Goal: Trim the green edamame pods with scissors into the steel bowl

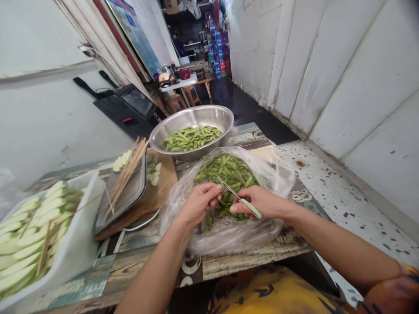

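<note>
A clear plastic bag (pixel 278 174) full of green edamame pods (pixel 229 170) lies open on the table in front of me. My left hand (pixel 199 203) is closed in a pinch on a pod over the bag. My right hand (pixel 260 203) is closed on small scissors (pixel 240 198) with pale green handles, blades pointing up-left toward the left hand's fingertips. Behind the bag stands a steel bowl (pixel 209 115) holding more pods (pixel 191 137).
A metal tray (pixel 131 192) with bamboo skewers (pixel 126 176) rests on a wooden board (pixel 163 179). A white tub (pixel 77 248) at the left holds sliced pale green vegetables on skewers. The wall runs along the right; a black scale stands behind at the left.
</note>
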Motion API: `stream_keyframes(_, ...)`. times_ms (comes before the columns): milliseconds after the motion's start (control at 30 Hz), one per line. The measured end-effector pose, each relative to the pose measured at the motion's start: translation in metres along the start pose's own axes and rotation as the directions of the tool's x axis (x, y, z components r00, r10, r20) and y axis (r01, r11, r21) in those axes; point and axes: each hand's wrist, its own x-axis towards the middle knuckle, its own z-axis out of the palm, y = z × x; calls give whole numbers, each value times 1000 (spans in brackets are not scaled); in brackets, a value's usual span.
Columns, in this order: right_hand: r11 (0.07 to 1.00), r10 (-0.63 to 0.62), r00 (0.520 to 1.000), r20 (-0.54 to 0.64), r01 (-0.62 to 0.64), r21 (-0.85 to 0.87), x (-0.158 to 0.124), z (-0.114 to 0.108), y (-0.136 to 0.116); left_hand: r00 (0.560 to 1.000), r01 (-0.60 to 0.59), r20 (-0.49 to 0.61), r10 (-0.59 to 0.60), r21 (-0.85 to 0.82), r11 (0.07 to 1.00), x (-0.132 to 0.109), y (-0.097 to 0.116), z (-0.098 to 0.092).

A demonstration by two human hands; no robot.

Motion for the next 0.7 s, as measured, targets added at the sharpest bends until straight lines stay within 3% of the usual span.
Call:
stream_keyframes(200, 994, -8, 998, -55, 2, -106, 2, 1, 2, 999, 33, 45, -29, -82, 996, 0, 1, -1)
stream_keyframes(400, 998, -2, 995, -100, -4, -65, 5, 4, 10, 993, 101, 85, -87, -171, 980, 1, 4, -6)
stream_keyframes(533, 1000, -21, 990, -141, 22, 6, 4, 3, 7, 998, 61, 18, -59, -240, 969, 1, 5, -6)
stream_keyframes(700, 999, 26, 995, -96, -23, 35, -1, 1, -4, 998, -20, -67, 1, -282, 959, 3, 3, -2)
